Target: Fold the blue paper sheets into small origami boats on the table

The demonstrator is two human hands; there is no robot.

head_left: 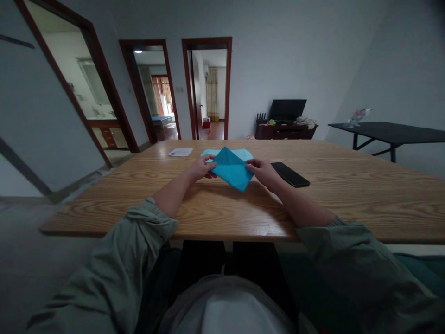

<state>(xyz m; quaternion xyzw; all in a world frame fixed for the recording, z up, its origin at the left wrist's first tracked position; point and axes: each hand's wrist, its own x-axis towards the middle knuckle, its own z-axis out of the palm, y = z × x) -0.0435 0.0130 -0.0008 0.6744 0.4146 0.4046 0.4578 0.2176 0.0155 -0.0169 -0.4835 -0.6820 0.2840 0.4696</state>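
Between my two hands is a sheet of blue paper (232, 170), tilted above the table with one corner pointing up and another down towards me. A crease runs across it. My left hand (202, 168) pinches its left corner between thumb and fingers. At the right corner, my right hand (260, 170) grips the paper the same way. Behind it lies a paler blue sheet (246, 154) on the table, partly hidden by the held paper.
On the wooden table (139, 204), a black phone-like slab (290, 175) lies right of my right hand. A white printed card (180, 152) lies at the far left. Beyond stand a dark cabinet with a monitor (288, 110) and a black folding table (392, 132).
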